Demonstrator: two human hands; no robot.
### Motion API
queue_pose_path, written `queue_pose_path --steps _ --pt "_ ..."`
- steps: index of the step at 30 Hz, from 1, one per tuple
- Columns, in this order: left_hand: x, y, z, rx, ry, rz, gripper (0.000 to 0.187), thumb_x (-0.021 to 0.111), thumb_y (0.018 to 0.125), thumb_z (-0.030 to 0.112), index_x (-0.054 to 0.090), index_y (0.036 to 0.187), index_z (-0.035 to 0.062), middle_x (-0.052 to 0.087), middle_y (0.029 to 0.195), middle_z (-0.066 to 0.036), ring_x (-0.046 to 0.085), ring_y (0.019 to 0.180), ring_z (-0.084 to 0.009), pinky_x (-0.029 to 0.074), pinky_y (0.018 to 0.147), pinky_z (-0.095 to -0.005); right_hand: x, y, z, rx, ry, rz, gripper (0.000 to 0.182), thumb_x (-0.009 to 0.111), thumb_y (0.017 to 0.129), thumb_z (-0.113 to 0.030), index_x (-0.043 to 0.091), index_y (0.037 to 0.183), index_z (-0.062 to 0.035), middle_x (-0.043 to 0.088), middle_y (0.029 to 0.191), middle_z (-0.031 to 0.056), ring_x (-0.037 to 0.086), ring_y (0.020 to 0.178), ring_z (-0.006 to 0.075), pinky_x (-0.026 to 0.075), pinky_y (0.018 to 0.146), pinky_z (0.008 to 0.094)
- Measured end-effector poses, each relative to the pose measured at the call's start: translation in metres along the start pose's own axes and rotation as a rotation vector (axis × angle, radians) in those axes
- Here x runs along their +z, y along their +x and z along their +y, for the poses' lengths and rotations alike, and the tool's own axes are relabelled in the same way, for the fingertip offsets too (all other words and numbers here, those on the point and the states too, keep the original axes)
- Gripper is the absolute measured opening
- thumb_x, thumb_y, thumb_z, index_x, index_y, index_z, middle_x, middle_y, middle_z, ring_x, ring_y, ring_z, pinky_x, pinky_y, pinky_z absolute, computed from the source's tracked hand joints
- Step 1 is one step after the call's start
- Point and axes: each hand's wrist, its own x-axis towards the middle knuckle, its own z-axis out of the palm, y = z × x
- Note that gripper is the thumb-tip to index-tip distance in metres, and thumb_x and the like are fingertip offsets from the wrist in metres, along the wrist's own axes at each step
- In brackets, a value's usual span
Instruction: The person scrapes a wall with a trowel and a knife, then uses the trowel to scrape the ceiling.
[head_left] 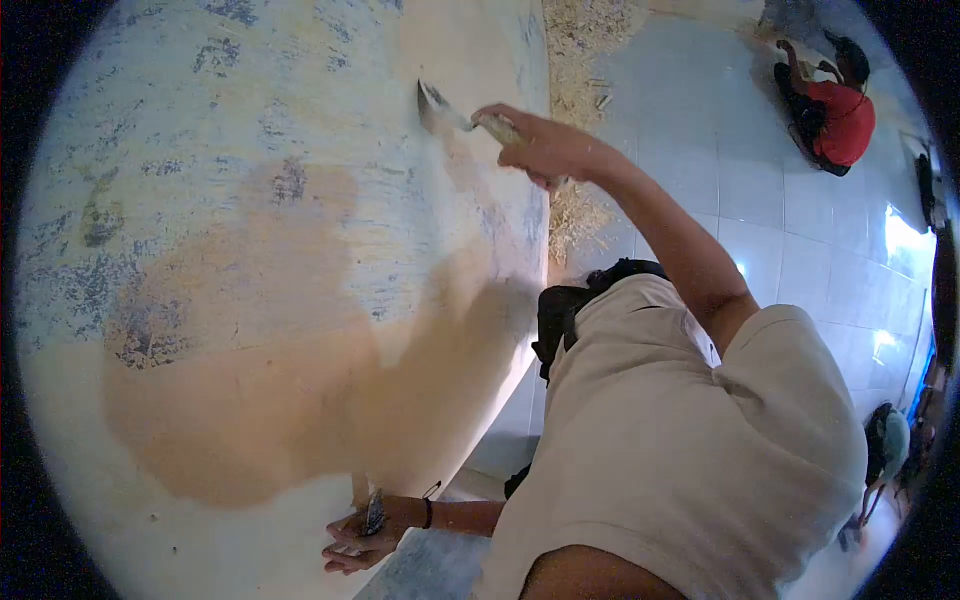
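1. While the right hand [548, 150] holds a scraper [440, 105] by its handle, its fingers [520, 118] are wrapped shut round the grip. The blade lies flat on the wall [230, 150], close to the wall's bottom edge, where straw [580, 60] is strewn on the tiled floor [720, 170].
2. The left hand [360, 535] rests against the wall towards the far end of the tan patch [300, 400]. Its fingers are curled loosely round a small dark tool [373, 512]; what that tool is cannot be told. A dark band sits on the wrist.
3. Judging by the pale, blue-flecked coat beside the bare tan area, the work in hand looks like scraping or skimming the surface. To do it well, I would keep the blade at a low angle, press evenly through the wrist, and draw in long overlapping strokes from the bare patch into the flecked coat, so the corner of the blade does not gouge.
4. The scraper's blade sticks out beyond the right fingertips and touches the wall. The handle is hidden inside the grip. The dark tool sits between the left thumb and fingers, well apart from the scraper.
5. Elsewhere, a person in red [845, 120] crouches on the floor, well away from the wall, and another person [885, 440] is near the picture's edge.
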Motion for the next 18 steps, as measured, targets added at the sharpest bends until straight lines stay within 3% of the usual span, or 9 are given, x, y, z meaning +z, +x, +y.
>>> queue_pose_path --steps 2,4,5,7,14,18 --pt "0.002 -0.001 0.000 0.008 0.000 0.006 0.029 0.070 0.094 0.029 0.068 0.118 0.0128 0.063 0.130 -0.014 0.050 0.134 -0.0350 0.026 0.119 -0.0496 0.006 0.002 0.000 -0.022 -0.015 0.014 0.069 0.058 0.085 -0.016 0.034 0.150 -0.0202 0.051 0.060 0.0029 0.051 0.044 0.0151 0.043 0.042 0.0313" --pt "-0.007 0.011 0.007 0.202 0.190 -0.093 0.029 0.070 0.093 0.027 0.067 0.118 0.0128 0.062 0.132 -0.015 0.049 0.135 -0.0344 0.026 0.120 -0.0494 0.005 0.010 -0.004 -0.032 -0.019 0.031 0.069 0.058 0.085 -0.016 0.035 0.150 -0.0211 0.051 0.060 0.0027 0.051 0.045 0.0152 0.044 0.043 0.0313" --pt "-0.009 0.010 0.006 0.183 0.175 -0.112 0.027 0.071 0.093 0.024 0.068 0.117 0.0135 0.059 0.133 -0.012 0.046 0.138 -0.0338 0.023 0.121 -0.0515 -0.004 0.016 -0.011 0.069 -0.126 0.056 0.068 0.058 0.086 -0.016 0.035 0.150 -0.0212 0.051 0.062 0.0029 0.052 0.045 0.0150 0.044 0.044 0.0311" --pt "-0.011 0.007 0.000 0.144 0.138 -0.148 0.024 0.072 0.092 0.016 0.069 0.116 0.0149 0.053 0.136 -0.007 0.040 0.142 -0.0327 0.019 0.123 -0.0557 -0.011 0.023 -0.003 0.034 -0.020 0.027 0.067 0.058 0.087 -0.015 0.035 0.149 -0.0218 0.051 0.062 0.0028 0.051 0.045 0.0149 0.043 0.043 0.0313" --pt "-0.003 0.003 0.001 0.053 -0.048 -0.067 0.025 0.068 0.094 0.031 0.070 0.113 0.0159 0.054 0.135 -0.009 0.041 0.141 -0.0353 0.020 0.121 -0.0578 0.002 0.014 0.002 -0.009 0.080 -0.009 0.065 0.058 0.089 -0.014 0.036 0.149 -0.0219 0.047 0.059 -0.0002 0.048 0.044 0.0130 0.041 0.042 0.0312" --pt "-0.009 0.011 0.008 0.126 0.145 -0.123 0.030 0.071 0.091 0.036 0.070 0.114 0.0155 0.055 0.134 -0.009 0.042 0.140 -0.0351 0.021 0.121 -0.0560 -0.014 0.021 -0.004 0.013 0.004 -0.003 0.065 0.058 0.088 -0.014 0.037 0.149 -0.0213 0.047 0.060 -0.0001 0.047 0.044 0.0127 0.040 0.042 0.0314"
